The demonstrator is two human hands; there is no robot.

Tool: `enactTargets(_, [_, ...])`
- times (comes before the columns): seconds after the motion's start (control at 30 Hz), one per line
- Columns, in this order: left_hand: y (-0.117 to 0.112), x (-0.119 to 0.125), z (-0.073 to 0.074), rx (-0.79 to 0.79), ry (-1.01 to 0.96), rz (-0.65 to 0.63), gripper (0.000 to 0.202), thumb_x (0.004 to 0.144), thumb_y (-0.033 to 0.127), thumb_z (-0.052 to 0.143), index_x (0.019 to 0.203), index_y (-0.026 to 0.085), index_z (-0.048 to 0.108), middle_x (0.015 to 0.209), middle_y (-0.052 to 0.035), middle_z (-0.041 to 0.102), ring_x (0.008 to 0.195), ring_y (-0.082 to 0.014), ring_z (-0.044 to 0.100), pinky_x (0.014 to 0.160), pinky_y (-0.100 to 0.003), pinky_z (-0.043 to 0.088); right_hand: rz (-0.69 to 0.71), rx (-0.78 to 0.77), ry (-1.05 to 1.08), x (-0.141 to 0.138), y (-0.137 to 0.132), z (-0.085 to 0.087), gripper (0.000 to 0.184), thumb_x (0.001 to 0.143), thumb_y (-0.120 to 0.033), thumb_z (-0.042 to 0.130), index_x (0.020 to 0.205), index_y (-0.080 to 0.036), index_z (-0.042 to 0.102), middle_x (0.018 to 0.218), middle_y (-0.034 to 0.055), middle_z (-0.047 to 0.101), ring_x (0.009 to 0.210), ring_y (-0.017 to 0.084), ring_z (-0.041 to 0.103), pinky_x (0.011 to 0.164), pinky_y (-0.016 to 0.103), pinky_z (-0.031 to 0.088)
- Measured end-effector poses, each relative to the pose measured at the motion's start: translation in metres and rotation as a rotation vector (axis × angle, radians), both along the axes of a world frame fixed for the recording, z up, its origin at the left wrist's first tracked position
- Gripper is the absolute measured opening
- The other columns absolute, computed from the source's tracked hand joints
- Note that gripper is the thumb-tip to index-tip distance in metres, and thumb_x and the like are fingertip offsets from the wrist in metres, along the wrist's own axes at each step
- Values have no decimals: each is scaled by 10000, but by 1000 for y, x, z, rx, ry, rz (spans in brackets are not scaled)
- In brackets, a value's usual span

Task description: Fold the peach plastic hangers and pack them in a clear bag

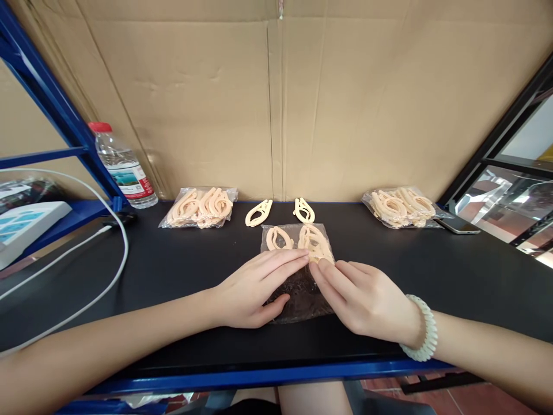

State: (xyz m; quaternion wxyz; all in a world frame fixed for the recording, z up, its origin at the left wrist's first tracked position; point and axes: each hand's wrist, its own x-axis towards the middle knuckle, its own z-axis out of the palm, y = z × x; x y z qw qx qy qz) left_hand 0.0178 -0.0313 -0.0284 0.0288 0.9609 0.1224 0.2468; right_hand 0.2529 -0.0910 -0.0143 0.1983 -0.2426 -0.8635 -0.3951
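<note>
A clear plastic bag [298, 288] lies on the black table [173, 271] in front of me, with several peach plastic clips [302, 239] inside its far end. My left hand [254, 288] lies flat on the bag, fingers stretched out and thumb at its near edge. My right hand [363, 300] rests on the bag's right side, its fingers pressed against the clips inside. Two loose clips [259, 213] [305, 210] lie just beyond the bag.
A filled bag of clips [199, 207] sits at the back left, another [401, 207] at the back right beside a phone [460, 226]. A water bottle [123, 167] stands by the blue rack [56, 109]. A white cable [116, 259] curves across the left. Cardboard [276, 98] backs the table.
</note>
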Motion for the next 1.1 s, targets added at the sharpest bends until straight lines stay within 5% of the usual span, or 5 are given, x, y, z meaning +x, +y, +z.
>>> enactTargets(0.23, [0,0,1,-7,3,-26,638,867,139,508,1459,191,274,1442,-139,461,1337,-249,432,1102,-427,402,-129,-3,-1,-5,4,-5,285,881,-17,426,802,-92,690,780,96,606,664,184,499,468,317,367])
enactTargets(0.47, [0,1,1,1,3,-39,627,868,135,500,1458,182,295,1427,-144,476,1319,-262,446,1085,-446,421,-202,-3,-55,-1,16,-9,299,939,-83,435,1124,-52,668,1369,154,527,1115,309,520,776,434,473])
enactTargets(0.87, [1,0,2,-6,38,-74,592,866,119,492,1433,170,331,1415,-140,498,1296,-259,475,1080,-448,431,-260,-173,-45,3,24,-16,291,928,-57,441,1131,-14,644,1402,206,488,1260,375,457,857,479,506])
enactTargets(0.97, [2,0,2,-7,37,-78,591,868,125,494,1433,171,327,1410,-144,500,1296,-261,472,1077,-454,433,-85,-299,44,4,20,-8,215,933,-110,476,1016,-74,671,1332,190,544,1223,347,489,901,488,487])
enactTargets(1.1, [3,0,2,-23,35,-88,594,871,129,492,1439,165,320,1410,-152,496,1300,-257,468,1077,-443,433,353,-584,396,9,26,20,147,922,-161,505,826,-152,616,1068,125,634,995,220,586,853,397,509])
